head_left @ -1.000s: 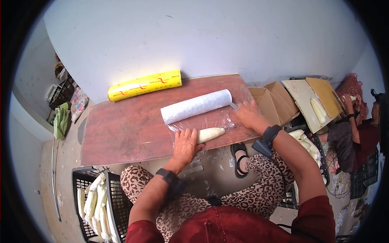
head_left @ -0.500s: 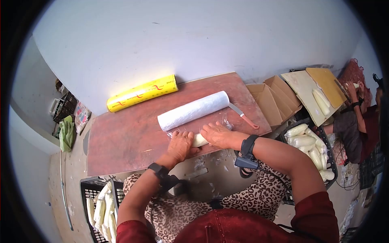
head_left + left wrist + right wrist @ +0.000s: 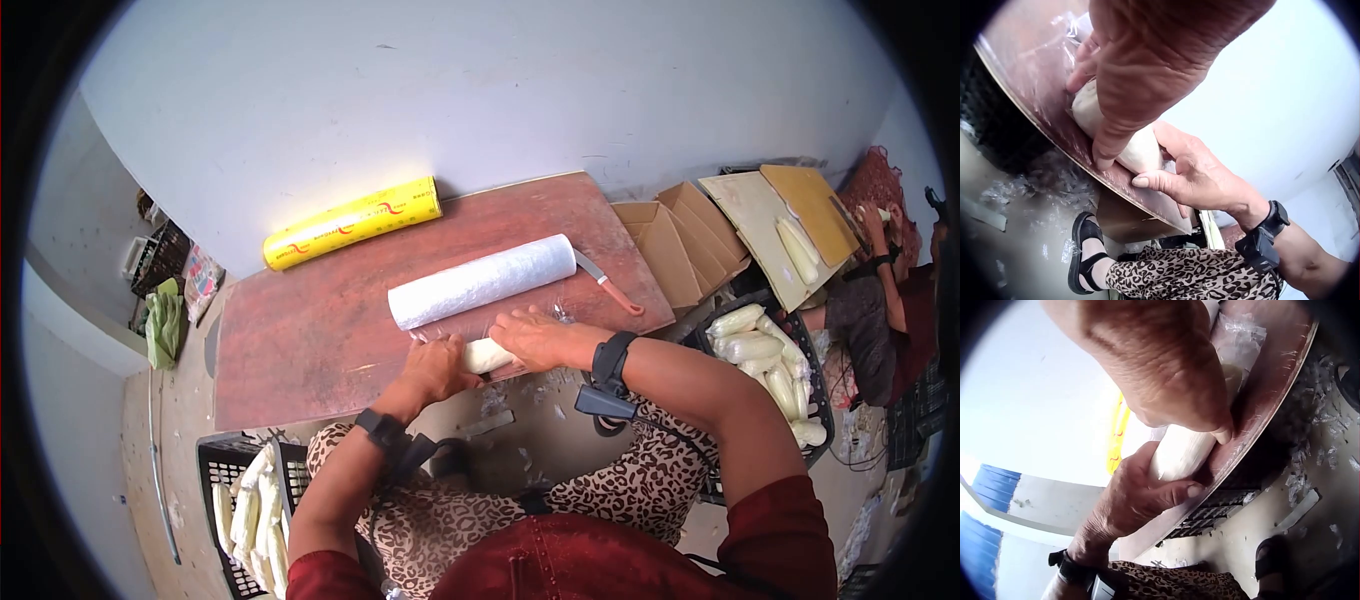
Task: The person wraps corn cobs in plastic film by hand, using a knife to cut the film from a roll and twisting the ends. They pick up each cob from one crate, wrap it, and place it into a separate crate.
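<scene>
A pale, tapered vegetable lies across the front edge of the brown table, on clear film. My left hand grips its left end, thumb on the near side in the left wrist view. Around the other end curls my right hand, its thumb also nearest the edge. Thin film shows about the vegetable in the right wrist view. Behind both hands lies a white roll of cling film. Beside its right end rests a knife with a pinkish handle.
A yellow printed roll lies along the wall. Pale vegetables fill a black crate at lower left; wrapped ones fill another crate at right. A cardboard box adjoins the table. Another person sits far right.
My right hand has let go of the knife, leaving it by the roll, and moved left onto the vegetable. My left hand has stayed on the vegetable, its fingers now more curled.
</scene>
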A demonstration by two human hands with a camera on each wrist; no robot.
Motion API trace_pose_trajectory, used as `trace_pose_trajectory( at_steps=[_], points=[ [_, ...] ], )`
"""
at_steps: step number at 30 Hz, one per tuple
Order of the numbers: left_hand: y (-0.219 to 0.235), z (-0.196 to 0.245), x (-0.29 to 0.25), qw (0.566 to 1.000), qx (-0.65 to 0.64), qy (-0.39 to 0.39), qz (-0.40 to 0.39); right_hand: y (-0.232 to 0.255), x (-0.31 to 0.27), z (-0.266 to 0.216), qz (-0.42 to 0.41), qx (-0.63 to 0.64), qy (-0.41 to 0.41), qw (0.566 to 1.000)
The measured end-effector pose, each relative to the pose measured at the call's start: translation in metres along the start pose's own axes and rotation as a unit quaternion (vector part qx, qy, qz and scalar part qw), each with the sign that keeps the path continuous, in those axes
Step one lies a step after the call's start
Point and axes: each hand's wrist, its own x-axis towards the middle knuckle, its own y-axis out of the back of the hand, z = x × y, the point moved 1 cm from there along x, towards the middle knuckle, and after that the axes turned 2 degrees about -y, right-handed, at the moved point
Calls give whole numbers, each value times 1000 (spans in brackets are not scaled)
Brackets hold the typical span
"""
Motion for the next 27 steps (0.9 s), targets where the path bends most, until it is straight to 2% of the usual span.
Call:
trace_pose_trajectory(
  at_steps=[6,9,12,15,18,21,23,26,27],
  points=[
    [9,-11,-16,996,-32,68,-40,5,2,-4,-19,0,-1,1000],
    [2,-32,-19,995,-36,79,-46,2,1,-1,-16,0,3,1000],
    [8,-51,-32,991,-36,124,-34,6,3,-1,-33,-4,-1,999],
    [33,-67,-49,991,39,125,-10,6,3,-2,-40,-13,-1,999],
    [42,-61,-61,988,-49,43,138,4,3,0,-36,-18,-2,999],
    [59,-6,-59,951,-245,-40,185,10,3,-4,-53,-14,-11,998],
    [27,11,-38,946,-172,-138,236,14,4,-6,-70,-10,-14,997],
    [-7,33,-22,977,-34,-99,186,9,6,-2,-51,-3,-11,999],
    [-16,35,-18,974,-13,-92,207,9,5,-2,-52,7,-15,998]
  ],
)
